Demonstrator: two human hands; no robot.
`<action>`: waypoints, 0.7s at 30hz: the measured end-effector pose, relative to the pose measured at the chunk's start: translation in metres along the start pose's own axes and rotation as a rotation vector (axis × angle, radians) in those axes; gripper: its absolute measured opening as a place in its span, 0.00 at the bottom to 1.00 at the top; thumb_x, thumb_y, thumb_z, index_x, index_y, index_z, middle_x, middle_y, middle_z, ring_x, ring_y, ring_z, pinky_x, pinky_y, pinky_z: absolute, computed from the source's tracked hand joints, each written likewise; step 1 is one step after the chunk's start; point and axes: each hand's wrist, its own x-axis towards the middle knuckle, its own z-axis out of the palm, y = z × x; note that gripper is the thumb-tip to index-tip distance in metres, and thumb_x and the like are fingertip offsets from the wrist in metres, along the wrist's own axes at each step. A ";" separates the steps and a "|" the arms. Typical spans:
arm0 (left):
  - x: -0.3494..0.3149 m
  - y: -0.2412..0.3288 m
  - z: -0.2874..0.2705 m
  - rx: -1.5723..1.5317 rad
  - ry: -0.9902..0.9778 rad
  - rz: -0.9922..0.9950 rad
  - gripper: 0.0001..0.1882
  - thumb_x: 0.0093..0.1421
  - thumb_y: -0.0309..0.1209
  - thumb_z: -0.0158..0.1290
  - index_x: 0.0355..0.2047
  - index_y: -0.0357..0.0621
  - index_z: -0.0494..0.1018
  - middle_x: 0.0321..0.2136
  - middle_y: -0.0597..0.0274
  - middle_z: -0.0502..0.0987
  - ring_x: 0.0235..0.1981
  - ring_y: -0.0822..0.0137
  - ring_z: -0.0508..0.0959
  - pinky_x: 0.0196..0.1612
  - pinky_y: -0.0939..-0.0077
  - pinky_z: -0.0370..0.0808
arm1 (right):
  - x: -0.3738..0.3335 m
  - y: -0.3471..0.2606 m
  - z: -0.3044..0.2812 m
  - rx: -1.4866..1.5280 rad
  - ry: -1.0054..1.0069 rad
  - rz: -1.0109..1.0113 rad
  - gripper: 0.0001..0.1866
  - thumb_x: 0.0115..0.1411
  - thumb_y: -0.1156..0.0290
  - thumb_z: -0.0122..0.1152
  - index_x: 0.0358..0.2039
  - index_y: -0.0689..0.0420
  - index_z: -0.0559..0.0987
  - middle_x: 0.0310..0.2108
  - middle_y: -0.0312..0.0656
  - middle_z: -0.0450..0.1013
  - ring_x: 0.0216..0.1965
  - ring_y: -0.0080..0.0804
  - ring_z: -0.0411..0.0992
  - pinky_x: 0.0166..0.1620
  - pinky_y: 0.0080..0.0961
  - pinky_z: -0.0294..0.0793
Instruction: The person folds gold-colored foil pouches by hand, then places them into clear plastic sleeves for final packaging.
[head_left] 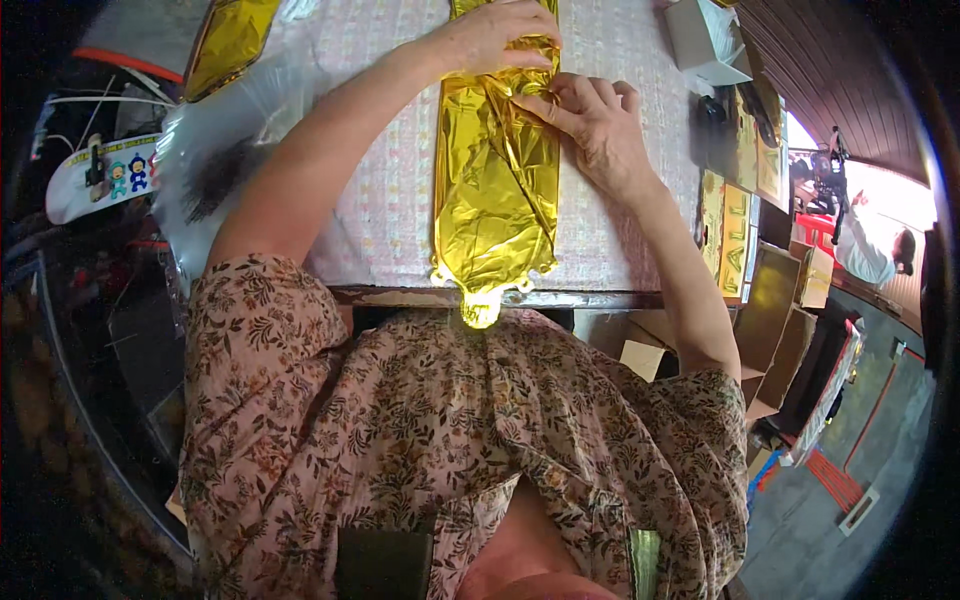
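A shiny gold foil piece [490, 200], folded flat into a long strip, lies on the cloth-covered table in front of me. Its near end narrows to a small tab with curled bits at both sides and hangs over the table edge. Toward the far part, my left hand [495, 38] bends its fingers over the foil and holds it, thumb pointing right. Just nearer, at the strip's right edge, my right hand [600, 125] pinches the foil between thumb and forefinger, the other fingers curled. Creases run down from my hands through the foil.
Clear plastic film [225, 130] and another gold foil piece [228, 45] lie at the left. A white box [708, 42] stands at the far right, with cardboard boxes [775, 330] beside the table. Another person [880, 240] is in the right background.
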 end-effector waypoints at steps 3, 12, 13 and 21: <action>0.005 0.008 -0.013 -0.064 -0.080 -0.104 0.14 0.65 0.34 0.60 0.48 0.41 0.78 0.51 0.52 0.76 0.53 0.49 0.76 0.57 0.60 0.74 | 0.001 -0.003 -0.002 -0.004 0.020 -0.003 0.26 0.61 0.63 0.68 0.60 0.26 0.80 0.52 0.30 0.73 0.52 0.31 0.71 0.57 0.42 0.61; -0.068 0.087 -0.076 0.215 -0.263 -0.094 0.25 0.60 0.21 0.53 0.59 0.47 0.74 0.63 0.55 0.71 0.64 0.52 0.71 0.67 0.59 0.67 | -0.003 0.000 0.002 0.021 0.074 0.003 0.22 0.63 0.60 0.66 0.58 0.29 0.81 0.51 0.33 0.73 0.51 0.33 0.72 0.57 0.44 0.63; -0.078 0.097 -0.077 0.210 -0.368 -0.100 0.30 0.59 0.18 0.51 0.63 0.48 0.71 0.65 0.54 0.70 0.67 0.52 0.69 0.69 0.58 0.66 | -0.003 0.000 0.004 0.025 0.080 -0.012 0.21 0.64 0.59 0.66 0.58 0.30 0.81 0.50 0.33 0.73 0.51 0.33 0.72 0.57 0.44 0.63; -0.067 0.113 -0.051 0.308 -0.271 0.042 0.43 0.46 0.13 0.53 0.67 0.43 0.66 0.64 0.52 0.71 0.66 0.53 0.69 0.70 0.60 0.67 | -0.003 0.002 0.005 0.051 0.093 -0.023 0.21 0.64 0.60 0.65 0.58 0.32 0.81 0.50 0.34 0.72 0.52 0.34 0.71 0.56 0.43 0.63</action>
